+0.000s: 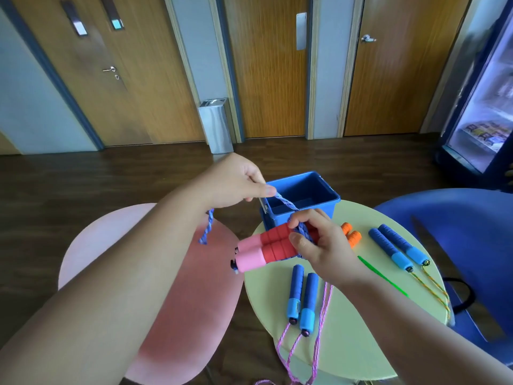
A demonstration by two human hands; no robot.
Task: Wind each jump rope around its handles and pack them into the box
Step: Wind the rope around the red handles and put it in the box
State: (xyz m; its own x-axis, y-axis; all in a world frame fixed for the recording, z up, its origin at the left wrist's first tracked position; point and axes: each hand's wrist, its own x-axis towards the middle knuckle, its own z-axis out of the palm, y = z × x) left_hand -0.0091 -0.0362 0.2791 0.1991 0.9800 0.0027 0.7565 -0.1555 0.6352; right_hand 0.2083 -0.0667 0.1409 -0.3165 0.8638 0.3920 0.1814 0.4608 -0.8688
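At frame centre, the right hand [323, 245] is clamping its grip around the red-and-pink handles [266, 247], while the left hand [236, 183] is pinching the blue rope [286, 201] before the blue box [302, 187] on the table [347, 337].

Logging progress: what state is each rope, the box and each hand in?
Red-and-pink-handled rope: partly wound.
Pink-corded rope: unwound, on table.
Yellow-corded rope: unwound, on table.
Orange-handled rope: on table, partly hidden.
Blue box: open, looks empty.
Left hand: pinches blue cord.
Right hand: grips red handles.
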